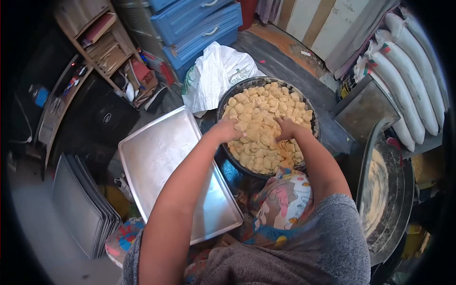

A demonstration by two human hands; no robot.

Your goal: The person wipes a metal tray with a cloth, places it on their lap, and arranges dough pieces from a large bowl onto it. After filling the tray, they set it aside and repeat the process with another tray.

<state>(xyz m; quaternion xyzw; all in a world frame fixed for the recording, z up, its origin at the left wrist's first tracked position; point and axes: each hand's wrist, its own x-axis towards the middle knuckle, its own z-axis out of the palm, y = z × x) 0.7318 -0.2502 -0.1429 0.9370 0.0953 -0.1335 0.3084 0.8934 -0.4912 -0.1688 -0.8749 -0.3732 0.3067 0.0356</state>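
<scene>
A big round dark tub (222, 102) stands before me, heaped with many small, pale yellow, floury dough pieces (263, 107). My left hand (228, 130) rests at the near left part of the heap, its fingers apart and touching the pieces. On the right side of the heap, my right hand (287, 128) has its thumb and fingers spread, with the fingertips among the dough. I see nothing lifted in either hand. A shallow metal tray (161, 142) lies to the left of the tub, partly hidden under my left forearm.
A white plastic sack (213, 73) lies behind the tub near blue drawers (199, 28). Several trays (78, 209) lean at the left. Full white sacks (399, 71) are stacked at the right, above a black basin (399, 204) with floury residue.
</scene>
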